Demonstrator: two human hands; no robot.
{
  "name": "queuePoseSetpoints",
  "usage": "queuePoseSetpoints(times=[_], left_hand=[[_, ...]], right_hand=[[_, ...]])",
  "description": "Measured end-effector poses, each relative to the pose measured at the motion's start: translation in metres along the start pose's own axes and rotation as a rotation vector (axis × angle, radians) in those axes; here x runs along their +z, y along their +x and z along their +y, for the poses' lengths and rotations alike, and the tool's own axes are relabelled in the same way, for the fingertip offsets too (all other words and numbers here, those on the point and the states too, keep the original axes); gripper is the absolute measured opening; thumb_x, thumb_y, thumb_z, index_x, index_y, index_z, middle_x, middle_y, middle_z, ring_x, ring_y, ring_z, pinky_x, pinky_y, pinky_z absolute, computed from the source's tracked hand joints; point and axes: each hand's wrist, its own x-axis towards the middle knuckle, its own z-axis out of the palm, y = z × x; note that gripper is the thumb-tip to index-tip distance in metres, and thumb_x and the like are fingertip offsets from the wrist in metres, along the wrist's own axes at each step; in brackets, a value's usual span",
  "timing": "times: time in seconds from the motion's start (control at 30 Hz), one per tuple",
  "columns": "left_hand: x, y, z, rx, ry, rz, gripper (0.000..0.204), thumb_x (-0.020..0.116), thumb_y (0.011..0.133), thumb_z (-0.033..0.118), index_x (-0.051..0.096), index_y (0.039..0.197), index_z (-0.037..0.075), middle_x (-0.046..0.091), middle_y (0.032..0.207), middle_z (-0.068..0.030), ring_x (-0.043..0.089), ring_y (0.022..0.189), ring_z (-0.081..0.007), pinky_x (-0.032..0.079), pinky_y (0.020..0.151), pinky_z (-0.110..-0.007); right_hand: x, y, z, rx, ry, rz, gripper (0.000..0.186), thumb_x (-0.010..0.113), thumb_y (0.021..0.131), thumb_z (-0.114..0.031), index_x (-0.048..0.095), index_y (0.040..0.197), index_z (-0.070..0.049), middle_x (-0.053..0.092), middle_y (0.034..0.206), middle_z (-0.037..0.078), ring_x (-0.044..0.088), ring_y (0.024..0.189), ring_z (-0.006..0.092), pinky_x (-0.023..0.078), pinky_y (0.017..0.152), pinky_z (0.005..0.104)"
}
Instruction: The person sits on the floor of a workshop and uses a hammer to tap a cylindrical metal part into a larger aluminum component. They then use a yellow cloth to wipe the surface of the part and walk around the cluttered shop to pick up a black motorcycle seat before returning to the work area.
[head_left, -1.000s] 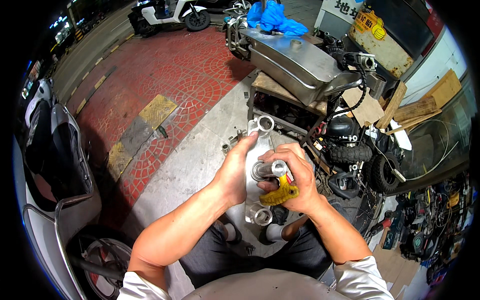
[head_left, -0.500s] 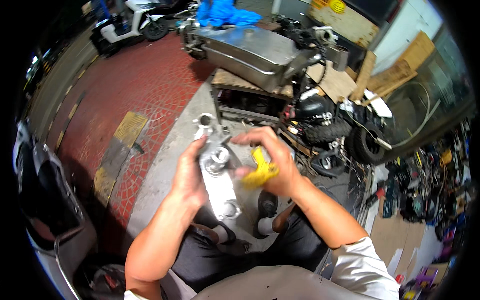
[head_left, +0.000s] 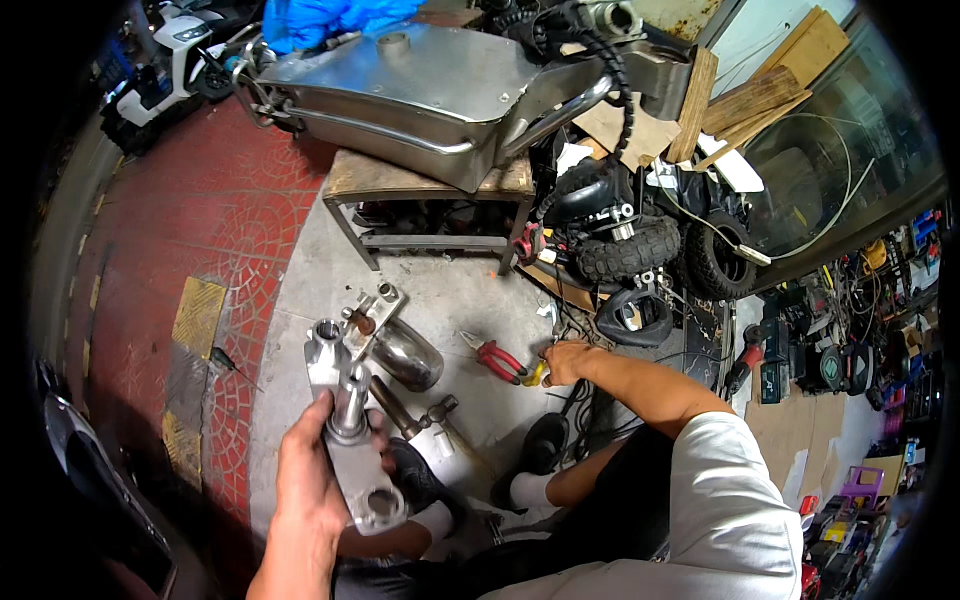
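Note:
My left hand (head_left: 308, 475) is closed around a silver metal clamp plate (head_left: 362, 468) with ring holes at its ends and a short upright stem. Its thumb lies beside the stem. Down at the floor on the right, my right hand (head_left: 568, 363) has its fingers closed on a small yellow object (head_left: 537, 374), partly hidden by them. Red-handled pliers (head_left: 494, 358) lie right beside it, jaws pointing left. A shiny metal cylinder (head_left: 408, 356) and a second plate with holes (head_left: 380, 308) lie on the concrete beyond the clamp plate.
A steel tank-like motorcycle body (head_left: 400, 90) rests on a low wooden-topped stand (head_left: 430, 178). Loose tyres (head_left: 628, 250), cables and wood pieces (head_left: 752, 105) crowd the right. Tools (head_left: 840, 350) line the far right. A rusty rod (head_left: 396, 408) lies near my feet. A screwdriver (head_left: 228, 361) lies left.
My right hand has moved away from the clamp plate, down and right to the floor with the yellow object. My left hand has moved left and lower, still gripping the plate. The view has shifted.

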Motion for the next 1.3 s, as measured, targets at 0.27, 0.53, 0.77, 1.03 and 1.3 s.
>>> queuePoseSetpoints(times=[0.27, 0.53, 0.77, 1.03, 1.3], left_hand=[[0.021, 0.054, 0.019, -0.068, 0.055, 0.011, 0.041, 0.052, 0.103, 0.041, 0.064, 0.113, 0.004, 0.066, 0.089, -0.0128, 0.062, 0.076, -0.0251, 0.052, 0.064, -0.043], [0.040, 0.085, 0.031, 0.027, 0.117, -0.011, 0.036, 0.049, 0.104, 0.042, 0.065, 0.105, 0.010, 0.062, 0.074, -0.0056, 0.058, 0.063, -0.0208, 0.049, 0.057, -0.038], [0.071, 0.090, 0.002, 0.073, 0.211, -0.167, 0.033, 0.047, 0.105, 0.037, 0.066, 0.099, 0.011, 0.065, 0.080, -0.0045, 0.061, 0.068, -0.0197, 0.051, 0.057, -0.035], [0.105, 0.074, -0.031, -0.067, 0.441, -0.515, 0.031, 0.046, 0.100, 0.040, 0.062, 0.099, 0.013, 0.067, 0.081, -0.0062, 0.066, 0.070, -0.0214, 0.055, 0.057, -0.039], [0.126, 0.020, -0.066, 0.100, 0.645, -0.485, 0.022, 0.062, 0.101, 0.028, 0.062, 0.087, 0.012, 0.063, 0.077, -0.0018, 0.060, 0.069, -0.0169, 0.053, 0.065, -0.036]], right_hand=[[0.003, 0.068, 0.004, -0.115, 0.166, -0.007, 0.052, 0.069, 0.087, -0.044, 0.071, 0.123, -0.007, 0.074, 0.114, 0.019, 0.070, 0.108, 0.0378, 0.054, 0.092, 0.0474], [-0.122, -0.013, -0.070, -0.316, 0.108, -0.128, 0.039, 0.066, 0.093, -0.044, 0.076, 0.098, -0.006, 0.076, 0.085, 0.010, 0.074, 0.080, 0.0273, 0.055, 0.079, 0.0477], [-0.137, -0.203, -0.116, -0.505, 0.692, 0.822, 0.057, 0.070, 0.091, -0.044, 0.057, 0.125, -0.001, 0.069, 0.080, 0.017, 0.068, 0.079, 0.0356, 0.052, 0.075, 0.0478], [-0.120, -0.255, -0.119, -0.270, 0.904, 1.241, 0.049, 0.077, 0.086, -0.040, 0.060, 0.112, -0.002, 0.067, 0.075, 0.015, 0.067, 0.078, 0.0398, 0.048, 0.071, 0.0518], [-0.100, -0.264, -0.112, -0.227, 0.949, 1.306, 0.042, 0.082, 0.077, -0.025, 0.063, 0.103, 0.001, 0.070, 0.099, 0.025, 0.066, 0.101, 0.0466, 0.051, 0.086, 0.0538]])
